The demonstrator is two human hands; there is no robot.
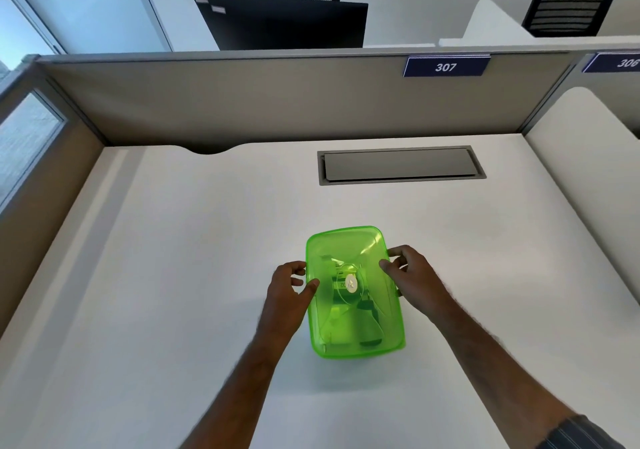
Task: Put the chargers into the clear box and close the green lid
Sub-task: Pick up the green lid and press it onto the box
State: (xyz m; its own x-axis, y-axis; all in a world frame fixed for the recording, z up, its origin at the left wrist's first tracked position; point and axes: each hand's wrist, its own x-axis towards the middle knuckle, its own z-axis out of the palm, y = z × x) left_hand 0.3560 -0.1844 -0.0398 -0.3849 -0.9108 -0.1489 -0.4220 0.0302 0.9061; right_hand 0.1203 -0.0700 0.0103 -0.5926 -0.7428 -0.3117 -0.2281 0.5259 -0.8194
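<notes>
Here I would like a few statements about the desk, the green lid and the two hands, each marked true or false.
1. The green lid lies on top of the box. True.
2. The left hand is at the lid's left edge. True.
3. The right hand rests flat on the desk, far from the lid. False: it is at the lid's right edge.
4. Chargers lie loose on the desk. False: none show there; dark shapes show through the lid.

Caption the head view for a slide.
Both hands press the green lid onto the box on a white desk.
</notes>
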